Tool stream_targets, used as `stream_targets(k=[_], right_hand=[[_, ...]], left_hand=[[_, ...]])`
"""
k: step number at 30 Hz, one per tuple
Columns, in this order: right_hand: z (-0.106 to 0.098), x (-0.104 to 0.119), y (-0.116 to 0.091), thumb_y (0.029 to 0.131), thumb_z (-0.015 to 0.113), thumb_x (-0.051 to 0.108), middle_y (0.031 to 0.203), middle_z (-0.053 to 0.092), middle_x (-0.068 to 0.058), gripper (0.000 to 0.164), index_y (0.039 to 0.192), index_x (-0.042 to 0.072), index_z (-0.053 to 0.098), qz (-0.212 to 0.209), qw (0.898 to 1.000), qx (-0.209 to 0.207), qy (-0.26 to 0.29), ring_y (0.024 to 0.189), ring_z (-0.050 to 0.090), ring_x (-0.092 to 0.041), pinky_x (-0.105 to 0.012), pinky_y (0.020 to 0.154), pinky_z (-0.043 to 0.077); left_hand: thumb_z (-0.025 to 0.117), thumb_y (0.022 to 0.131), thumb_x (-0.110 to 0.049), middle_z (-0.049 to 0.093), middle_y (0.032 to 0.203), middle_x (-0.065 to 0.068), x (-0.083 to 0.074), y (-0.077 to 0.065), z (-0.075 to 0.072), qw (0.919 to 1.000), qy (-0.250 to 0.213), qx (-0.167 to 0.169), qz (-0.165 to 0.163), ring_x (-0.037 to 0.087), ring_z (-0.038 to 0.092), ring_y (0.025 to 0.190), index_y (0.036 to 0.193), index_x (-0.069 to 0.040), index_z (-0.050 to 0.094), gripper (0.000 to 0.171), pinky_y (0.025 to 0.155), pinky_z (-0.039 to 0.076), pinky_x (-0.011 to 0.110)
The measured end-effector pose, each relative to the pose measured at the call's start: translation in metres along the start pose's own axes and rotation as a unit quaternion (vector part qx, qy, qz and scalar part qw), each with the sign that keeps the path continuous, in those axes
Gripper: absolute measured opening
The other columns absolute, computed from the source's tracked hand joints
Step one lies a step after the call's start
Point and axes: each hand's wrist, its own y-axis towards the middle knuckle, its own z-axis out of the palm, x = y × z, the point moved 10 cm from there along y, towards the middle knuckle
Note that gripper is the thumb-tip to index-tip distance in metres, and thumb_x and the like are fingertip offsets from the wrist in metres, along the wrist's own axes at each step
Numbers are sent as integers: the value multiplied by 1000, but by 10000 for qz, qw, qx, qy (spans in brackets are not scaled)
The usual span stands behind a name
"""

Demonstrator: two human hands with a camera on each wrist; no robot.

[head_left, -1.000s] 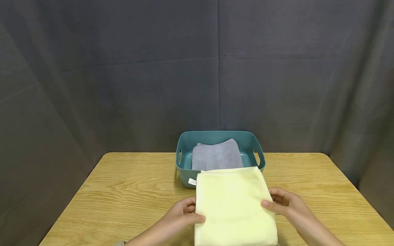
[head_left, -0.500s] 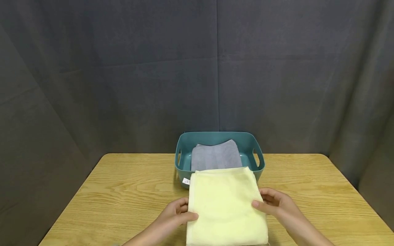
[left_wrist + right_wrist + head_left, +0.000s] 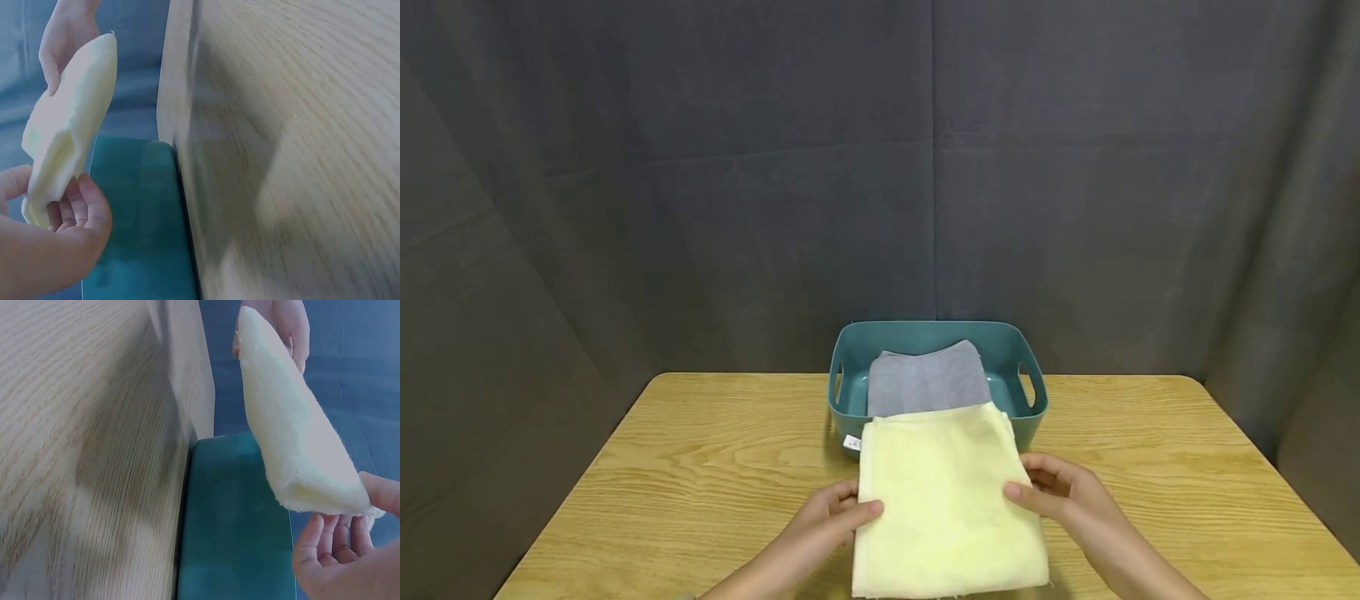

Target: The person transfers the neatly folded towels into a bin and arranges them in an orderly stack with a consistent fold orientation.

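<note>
A folded pale yellow towel (image 3: 947, 504) hangs between both hands, above the table and in front of the teal basket. The left hand (image 3: 823, 525) pinches its left edge, thumb on top and fingers beneath. On the opposite edge the right hand (image 3: 1067, 498) grips it the same way. Both wrist views show the towel (image 3: 75, 106) held off the wood, its layers visible at the side. Inside the teal basket (image 3: 842, 350) lies a folded grey towel (image 3: 928, 379), its near part hidden behind the basket's front wall and the yellow towel.
The basket stands at the far edge of a light wooden table (image 3: 722, 467), with cut-out handles at both ends. A white tag (image 3: 852, 442) shows on its front left. Dark grey curtains (image 3: 737, 208) hang behind and at both sides.
Both hands have moved the yellow towel to the left. Its lower edge now shows at the bottom of the head view. The basket and grey towel stay in place.
</note>
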Motion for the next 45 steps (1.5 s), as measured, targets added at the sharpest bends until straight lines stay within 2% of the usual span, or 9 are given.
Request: stream_targets(k=[6,17,31,39,45], right_hand=[[-7,6,1,93,71,26,113,63,-7,48,130,-1,58,-80,9995,-238,168,102,56,-21,-34,92,45],[-11,20,2,92,72,24,107,64,-5,42,125,0,60,-438,9961,-587,487,99,57,-18,-27,88,47],[-12,38,11,92,72,24,106,66,-4,40,123,0,61,-841,9926,-654,586,99,59,-19,-27,87,49],[-13,45,20,92,73,25,105,65,-4,40,120,0,61,-1045,9909,-614,583,97,59,-19,-27,85,50],[-16,51,31,93,72,27,106,65,-4,43,122,-2,59,-1142,9899,-615,576,98,59,-18,-27,86,50]], left_hand=[[59,100,-26,70,107,10,-4,1,-7,9994,159,-294,-29,19,67,91,132,14,48,52,84,53,36],[59,101,-27,68,104,8,-20,6,-18,9984,133,-507,225,19,65,95,130,12,50,50,84,54,35],[59,100,-29,67,106,10,-33,15,-29,9953,378,-763,455,20,66,97,130,10,52,50,89,52,39],[62,99,-34,67,107,9,-40,18,-36,9932,529,-958,389,18,63,98,129,6,56,50,92,50,39],[62,99,-30,65,103,9,-53,25,-39,9908,708,-1016,546,19,61,95,126,5,58,44,88,49,35]])
